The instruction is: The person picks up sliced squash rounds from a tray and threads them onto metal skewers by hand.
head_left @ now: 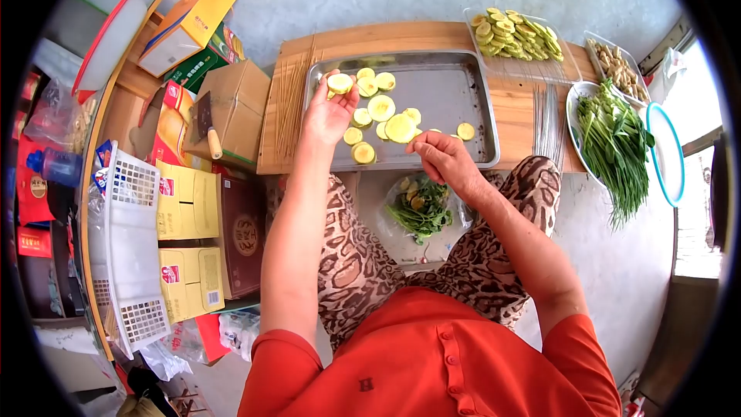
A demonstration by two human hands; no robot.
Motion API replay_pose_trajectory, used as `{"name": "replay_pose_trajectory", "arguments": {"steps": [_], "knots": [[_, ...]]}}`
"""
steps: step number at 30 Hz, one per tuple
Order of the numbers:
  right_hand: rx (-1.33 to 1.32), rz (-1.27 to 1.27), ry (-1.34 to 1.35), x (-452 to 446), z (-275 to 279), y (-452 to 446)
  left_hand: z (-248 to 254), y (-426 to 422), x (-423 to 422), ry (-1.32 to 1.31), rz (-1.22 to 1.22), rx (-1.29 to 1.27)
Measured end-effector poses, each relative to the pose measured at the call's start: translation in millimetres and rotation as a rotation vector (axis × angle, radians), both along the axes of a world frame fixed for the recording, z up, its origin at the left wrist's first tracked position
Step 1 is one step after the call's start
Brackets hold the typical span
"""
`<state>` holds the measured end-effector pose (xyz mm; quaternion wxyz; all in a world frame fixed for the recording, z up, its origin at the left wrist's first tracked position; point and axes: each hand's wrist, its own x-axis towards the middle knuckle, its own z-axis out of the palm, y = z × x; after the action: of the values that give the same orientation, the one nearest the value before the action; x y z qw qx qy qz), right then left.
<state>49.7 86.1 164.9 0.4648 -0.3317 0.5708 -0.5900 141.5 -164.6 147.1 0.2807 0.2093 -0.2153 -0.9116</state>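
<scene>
Red shirt cloth (386, 355) is nearest the camera, above two patterned trouser legs. Pale green-yellow round slices (380, 108) lie on one metal tray (451, 89), roughly a dozen; overlaps prevent an exact count. Most lie flat, cut faces up; being round, they show no clear long axis.

At the tray's left side, the left hand (330, 112) is raised palm up, its curled fingers grasping at least one slice, whose cut face points up at the camera. Over the tray's near edge, the right hand (446, 161) has its thumb and forefinger drawn together, just right of the largest slice (400, 128); whether they grip it, I cannot tell.

Thin sticks (289, 104) lie left of the tray on the wooden bench (509, 112), pointing away from the person; grey skewers (549, 123) lie to its right, too many to count. Beyond them stand one clear container (571, 66) of slices, one tub (643, 91) of pale pieces and one bowl (573, 120) of leafy greens (614, 131). One cleaver (205, 117) is at the far left.
</scene>
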Motion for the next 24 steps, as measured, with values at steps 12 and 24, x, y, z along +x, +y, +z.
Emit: {"name": "replay_pose_trajectory", "arguments": {"steps": [12, 24], "knots": [[0.042, 0.037, -0.012, 9.3, 4.3, -4.1, 4.6, 14.4, -4.8, 0.137, 0.144, 0.11], [0.024, 0.025, -0.015, 10.4, 5.0, -3.5, -3.1, 14.6, -5.6, 0.209, 0.151, 0.077]]}}
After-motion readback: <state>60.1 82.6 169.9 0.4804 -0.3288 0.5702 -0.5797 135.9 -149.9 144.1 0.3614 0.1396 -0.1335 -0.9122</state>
